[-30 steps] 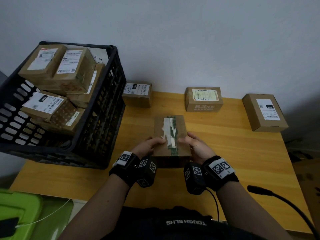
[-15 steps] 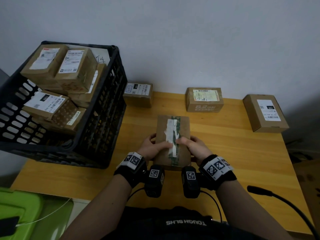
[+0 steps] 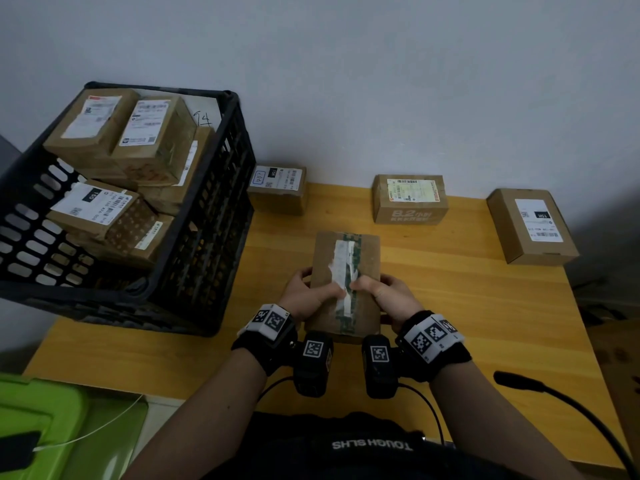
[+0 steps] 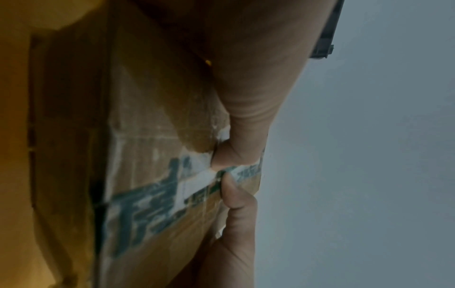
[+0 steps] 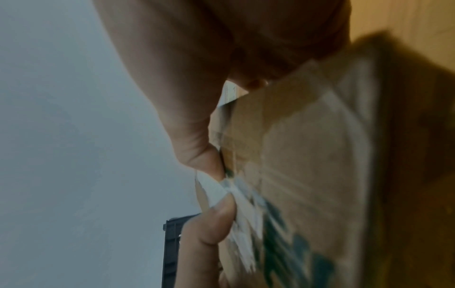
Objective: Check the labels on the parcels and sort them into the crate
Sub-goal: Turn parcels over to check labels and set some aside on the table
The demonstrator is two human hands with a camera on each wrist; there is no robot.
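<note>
I hold a brown cardboard parcel (image 3: 346,258) with green printed tape and a torn white strip over the middle of the wooden table (image 3: 467,306). My left hand (image 3: 308,294) grips its left side and my right hand (image 3: 384,292) its right side. Both thumbs lie on the top face and meet at the torn strip. The left wrist view shows the parcel (image 4: 152,155) with the two thumbs tip to tip on the tape. The right wrist view shows the parcel (image 5: 307,155) the same way. A black plastic crate (image 3: 207,209) at the left holds several labelled parcels.
Three labelled parcels sit along the back of the table: one beside the crate (image 3: 278,188), one in the middle (image 3: 410,199), one at the far right (image 3: 531,225). A green bin (image 3: 45,420) is at the lower left, a black cable (image 3: 568,407) at the lower right.
The parcel has tipped up so its top face turns more toward me, and both thumbs have slid inward until they meet on the tape. My wrists have drawn closer together.
</note>
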